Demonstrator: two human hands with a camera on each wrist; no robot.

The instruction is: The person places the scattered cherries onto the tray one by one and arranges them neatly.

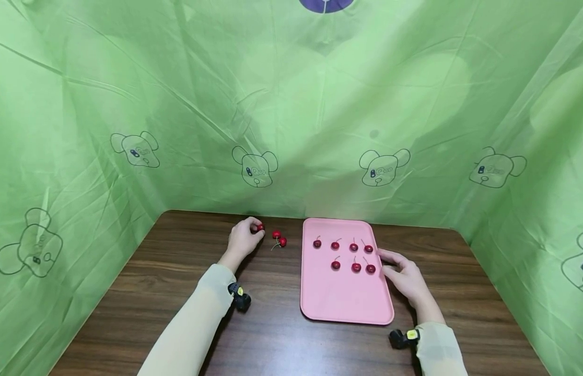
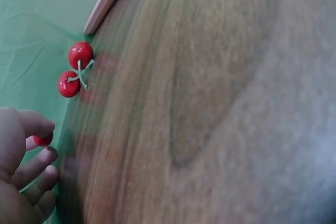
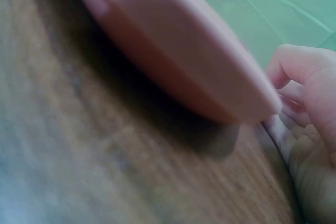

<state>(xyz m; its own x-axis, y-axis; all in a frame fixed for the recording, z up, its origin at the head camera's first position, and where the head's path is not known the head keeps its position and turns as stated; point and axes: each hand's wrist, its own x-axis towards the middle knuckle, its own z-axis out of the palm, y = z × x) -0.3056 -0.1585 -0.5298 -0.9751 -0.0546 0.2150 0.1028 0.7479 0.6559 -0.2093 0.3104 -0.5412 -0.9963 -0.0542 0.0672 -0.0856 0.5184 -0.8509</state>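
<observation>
Near the back edge of the table, my left hand (image 1: pixel 243 238) pinches a red cherry (image 1: pixel 260 227) between thumb and fingertips. The left wrist view shows this cherry (image 2: pixel 43 140) partly hidden by the fingers. Just right of that hand lie two more cherries (image 1: pixel 282 242) with crossed green stems. A pink rectangular tray (image 1: pixel 343 303) holds several dark red cherries (image 1: pixel 336 265) in two rows, stems upward. At the tray's right edge, my right hand (image 1: pixel 406 277) grips the rim. In the right wrist view its fingers bend at the tray's side, their tips partly hidden.
A dark brown wooden table (image 1: pixel 268 334) carries everything. Green fabric (image 1: pixel 291 104) with bear-head drawings encloses its back and sides. The tray stands right of the middle, near the back edge.
</observation>
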